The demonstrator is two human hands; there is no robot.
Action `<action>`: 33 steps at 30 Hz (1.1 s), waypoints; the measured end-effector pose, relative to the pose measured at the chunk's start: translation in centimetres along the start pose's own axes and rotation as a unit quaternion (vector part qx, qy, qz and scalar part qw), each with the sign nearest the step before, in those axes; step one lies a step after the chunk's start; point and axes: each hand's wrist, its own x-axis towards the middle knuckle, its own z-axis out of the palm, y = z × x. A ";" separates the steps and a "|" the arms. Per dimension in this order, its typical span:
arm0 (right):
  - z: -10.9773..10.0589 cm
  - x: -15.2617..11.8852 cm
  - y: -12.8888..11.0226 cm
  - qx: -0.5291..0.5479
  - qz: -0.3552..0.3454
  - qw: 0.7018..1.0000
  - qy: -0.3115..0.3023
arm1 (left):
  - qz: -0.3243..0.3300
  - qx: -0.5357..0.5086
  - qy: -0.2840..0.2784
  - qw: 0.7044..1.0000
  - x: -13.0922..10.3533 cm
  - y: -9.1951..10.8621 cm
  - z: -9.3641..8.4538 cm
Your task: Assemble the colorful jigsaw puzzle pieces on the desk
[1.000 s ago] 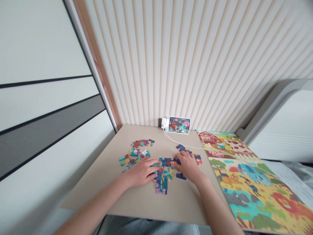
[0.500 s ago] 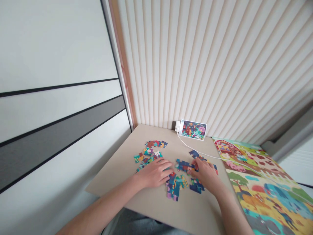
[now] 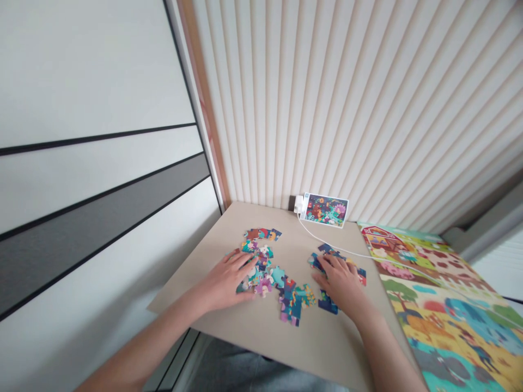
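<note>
My left hand (image 3: 231, 277) lies flat with fingers spread over the left edge of a cluster of jigsaw puzzle pieces (image 3: 261, 272), covering some of them. Over the dark blue puzzle pieces (image 3: 314, 261) on the right, my right hand (image 3: 339, 277) rests with its fingers stretched out and hides part of them. Between the hands sits a joined group of puzzle pieces (image 3: 292, 302) with purple, blue and yellow parts. A short row of puzzle pieces (image 3: 262, 234) lies farther back on the beige table (image 3: 216, 245).
A picture card (image 3: 326, 210) leans against the pleated blind (image 3: 286, 109). Beside it is a white charger (image 3: 298, 203), its cable (image 3: 347, 250) crossing the table to the right. Colourful animal pictures (image 3: 441, 310) cover the right side. A white panelled surface (image 3: 102, 201) stands at left.
My left hand has moved left, uncovering teal and pink pieces. The dark pieces near my right hand have shifted right along with it, and its fingers have spread flatter.
</note>
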 end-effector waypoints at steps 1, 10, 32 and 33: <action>0.1 0.1 -0.3 0.004 -0.002 1.000 -0.001 | -0.005 -0.005 -0.004 1.000 -0.4 -0.3 0.3; 0.1 0.5 -1.8 0.065 -0.070 0.995 -0.017 | -0.068 -0.057 0.047 0.995 0.7 0.1 1.7; -0.6 -0.5 -6.1 0.210 -0.227 0.947 -0.088 | -0.093 -0.210 0.118 0.966 3.5 0.3 1.3; -0.4 -0.4 -5.8 0.210 -0.217 0.950 -0.079 | -0.088 -0.207 0.109 0.968 3.5 0.4 1.4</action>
